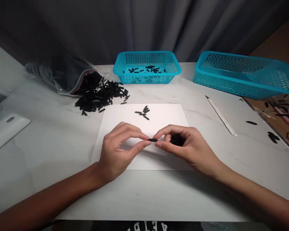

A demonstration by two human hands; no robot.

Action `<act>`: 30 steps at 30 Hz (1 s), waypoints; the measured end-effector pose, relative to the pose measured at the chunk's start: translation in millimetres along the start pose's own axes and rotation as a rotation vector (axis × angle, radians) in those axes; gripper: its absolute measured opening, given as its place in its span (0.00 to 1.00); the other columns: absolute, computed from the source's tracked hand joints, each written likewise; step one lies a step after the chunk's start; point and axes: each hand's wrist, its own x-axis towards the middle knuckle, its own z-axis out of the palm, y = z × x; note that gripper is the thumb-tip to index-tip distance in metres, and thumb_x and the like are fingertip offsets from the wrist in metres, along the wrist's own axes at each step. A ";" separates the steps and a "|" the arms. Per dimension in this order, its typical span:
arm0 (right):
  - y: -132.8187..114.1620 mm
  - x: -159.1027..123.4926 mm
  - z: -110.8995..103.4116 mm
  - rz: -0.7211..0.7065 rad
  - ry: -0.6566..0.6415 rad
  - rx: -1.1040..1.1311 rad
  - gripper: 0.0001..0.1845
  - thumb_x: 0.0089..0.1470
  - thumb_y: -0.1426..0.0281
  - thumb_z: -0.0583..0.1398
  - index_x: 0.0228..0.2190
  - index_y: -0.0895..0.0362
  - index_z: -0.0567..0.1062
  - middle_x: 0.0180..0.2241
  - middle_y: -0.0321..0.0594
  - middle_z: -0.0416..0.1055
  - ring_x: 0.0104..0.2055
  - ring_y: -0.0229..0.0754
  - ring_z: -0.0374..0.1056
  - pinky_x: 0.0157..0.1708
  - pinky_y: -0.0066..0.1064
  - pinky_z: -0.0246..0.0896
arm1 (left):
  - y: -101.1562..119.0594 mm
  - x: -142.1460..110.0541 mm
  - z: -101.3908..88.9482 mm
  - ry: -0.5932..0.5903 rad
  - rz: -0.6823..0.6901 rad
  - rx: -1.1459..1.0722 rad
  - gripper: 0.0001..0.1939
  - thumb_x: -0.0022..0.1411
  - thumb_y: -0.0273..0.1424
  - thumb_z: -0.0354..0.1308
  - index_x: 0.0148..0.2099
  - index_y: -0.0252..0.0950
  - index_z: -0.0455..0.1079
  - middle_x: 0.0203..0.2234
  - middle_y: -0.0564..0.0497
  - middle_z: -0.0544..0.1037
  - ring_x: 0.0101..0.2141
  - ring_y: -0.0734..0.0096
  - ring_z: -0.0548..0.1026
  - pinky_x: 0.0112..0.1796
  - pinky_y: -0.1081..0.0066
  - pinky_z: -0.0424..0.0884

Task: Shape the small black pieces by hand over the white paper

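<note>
Between my two hands, above a white sheet of paper (pixel 115 118), is one small black elongated piece (pixel 152 140). My left hand (pixel 121 150) pinches its left end with thumb and forefinger. At its right end are the thumb and forefinger of my right hand (pixel 188 144), also closed in a pinch. Several more black pieces (pixel 177 140) are tucked in the right palm under the curled fingers. Farther up the paper lies a small cluster of the same black pieces (pixel 143 113). What exactly these pieces are I cannot tell.
A clear zip bag (pixel 60 73) spills a heap of black pieces (pixel 98 96) at the left. Behind the paper stands a blue basket (pixel 146 78) with some pieces inside; another blue basket (pixel 231 81) is at right. A white pen-like stick (pixel 221 115) and a white object (pixel 9 131) flank the paper.
</note>
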 end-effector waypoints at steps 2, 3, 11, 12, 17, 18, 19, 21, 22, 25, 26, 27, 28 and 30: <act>-0.6 -0.6 0.4 -0.006 0.014 -0.006 0.10 0.51 0.63 0.70 0.33 0.56 0.81 0.20 0.31 0.61 0.23 0.34 0.54 0.24 0.29 0.46 | 0.0 0.2 -0.1 -0.003 0.001 0.004 0.04 0.58 0.25 0.68 0.35 0.36 0.76 0.29 0.54 0.79 0.33 0.73 0.75 0.36 0.71 0.72; -1.0 -0.9 0.6 -0.008 0.023 -0.008 0.10 0.50 0.63 0.70 0.33 0.56 0.81 0.20 0.31 0.61 0.23 0.34 0.54 0.24 0.29 0.47 | 0.0 0.2 -0.2 -0.003 -0.001 0.004 0.04 0.58 0.25 0.68 0.35 0.36 0.76 0.29 0.54 0.79 0.33 0.73 0.75 0.36 0.71 0.72; 0.6 -2.5 -1.3 0.053 -0.010 0.060 0.12 0.56 0.59 0.66 0.31 0.56 0.81 0.17 0.31 0.60 0.19 0.31 0.50 0.17 0.27 0.41 | 1.6 -1.2 -0.4 -0.053 -0.118 -0.108 0.02 0.62 0.27 0.65 0.34 0.38 0.76 0.29 0.54 0.80 0.33 0.72 0.75 0.35 0.70 0.71; 1.8 -2.4 -1.8 0.077 -0.029 0.091 0.13 0.56 0.59 0.65 0.32 0.56 0.81 0.17 0.31 0.59 0.19 0.31 0.50 0.16 0.26 0.40 | 1.9 -1.3 -0.3 -0.064 -0.158 -0.134 0.03 0.62 0.28 0.64 0.34 0.38 0.76 0.29 0.53 0.80 0.33 0.72 0.75 0.34 0.70 0.71; 5.2 -2.0 -2.3 0.191 -0.092 0.259 0.15 0.55 0.58 0.66 0.31 0.58 0.80 0.17 0.29 0.55 0.18 0.29 0.45 0.15 0.24 0.35 | 3.6 -0.2 0.0 -0.144 -0.396 -0.306 0.07 0.65 0.33 0.61 0.34 0.38 0.76 0.29 0.52 0.79 0.33 0.71 0.75 0.34 0.70 0.70; 5.1 -1.9 -2.0 0.214 -0.099 0.290 0.16 0.54 0.58 0.66 0.31 0.59 0.79 0.17 0.29 0.54 0.18 0.29 0.44 0.15 0.24 0.35 | 4.0 0.2 -0.1 -0.164 -0.439 -0.336 0.08 0.66 0.34 0.60 0.34 0.38 0.76 0.29 0.52 0.79 0.32 0.71 0.75 0.34 0.71 0.70; 4.8 -1.8 -1.7 0.236 -0.105 0.316 0.16 0.54 0.57 0.67 0.30 0.59 0.79 0.17 0.29 0.54 0.18 0.29 0.44 0.15 0.24 0.35 | 4.5 0.4 -0.3 -0.180 -0.475 -0.364 0.08 0.66 0.34 0.60 0.34 0.38 0.76 0.29 0.52 0.79 0.32 0.72 0.75 0.34 0.71 0.70; 3.8 -1.5 -1.0 0.268 -0.108 0.348 0.16 0.52 0.57 0.68 0.30 0.59 0.79 0.17 0.29 0.54 0.19 0.29 0.44 0.16 0.24 0.34 | 5.1 0.8 -0.8 -0.199 -0.522 -0.404 0.09 0.66 0.35 0.60 0.34 0.38 0.76 0.29 0.53 0.79 0.32 0.72 0.75 0.35 0.72 0.71; 3.2 -1.4 -0.7 0.277 -0.106 0.358 0.16 0.51 0.57 0.68 0.30 0.59 0.79 0.17 0.29 0.54 0.19 0.29 0.45 0.16 0.24 0.34 | 5.4 0.9 -1.1 -0.200 -0.531 -0.413 0.09 0.66 0.35 0.60 0.34 0.38 0.76 0.29 0.53 0.79 0.33 0.72 0.76 0.35 0.73 0.71; 1.5 -1.0 0.3 0.296 -0.100 0.386 0.16 0.49 0.58 0.70 0.29 0.59 0.79 0.18 0.29 0.54 0.19 0.29 0.45 0.16 0.24 0.34 | 5.8 1.1 -2.0 -0.191 -0.533 -0.416 0.09 0.66 0.35 0.60 0.34 0.38 0.76 0.28 0.53 0.79 0.32 0.72 0.76 0.35 0.73 0.72; 1.0 -0.9 0.5 0.306 -0.101 0.399 0.16 0.48 0.58 0.70 0.29 0.59 0.79 0.18 0.29 0.54 0.19 0.29 0.45 0.16 0.24 0.33 | 5.8 1.0 -2.1 -0.191 -0.533 -0.421 0.09 0.66 0.35 0.60 0.34 0.38 0.76 0.28 0.53 0.79 0.32 0.72 0.76 0.36 0.73 0.73; 0.7 -0.9 0.5 0.318 -0.106 0.415 0.16 0.48 0.58 0.70 0.29 0.59 0.79 0.17 0.29 0.54 0.19 0.29 0.44 0.15 0.24 0.33 | 5.9 1.0 -2.1 -0.193 -0.535 -0.429 0.09 0.66 0.36 0.60 0.34 0.38 0.77 0.29 0.53 0.79 0.32 0.72 0.76 0.36 0.73 0.73; 0.6 -0.9 0.4 0.332 -0.114 0.431 0.15 0.49 0.59 0.70 0.29 0.59 0.78 0.17 0.28 0.53 0.18 0.28 0.43 0.15 0.24 0.32 | 5.9 0.8 -2.1 -0.197 -0.538 -0.439 0.09 0.66 0.36 0.60 0.35 0.39 0.77 0.29 0.53 0.79 0.33 0.72 0.77 0.36 0.72 0.73; 0.8 -1.1 0.1 0.359 -0.137 0.451 0.15 0.51 0.58 0.68 0.29 0.58 0.78 0.16 0.27 0.53 0.17 0.28 0.40 0.15 0.24 0.31 | 5.9 0.0 -1.7 -0.203 -0.547 -0.453 0.10 0.66 0.37 0.59 0.35 0.38 0.76 0.29 0.52 0.80 0.33 0.71 0.77 0.37 0.72 0.74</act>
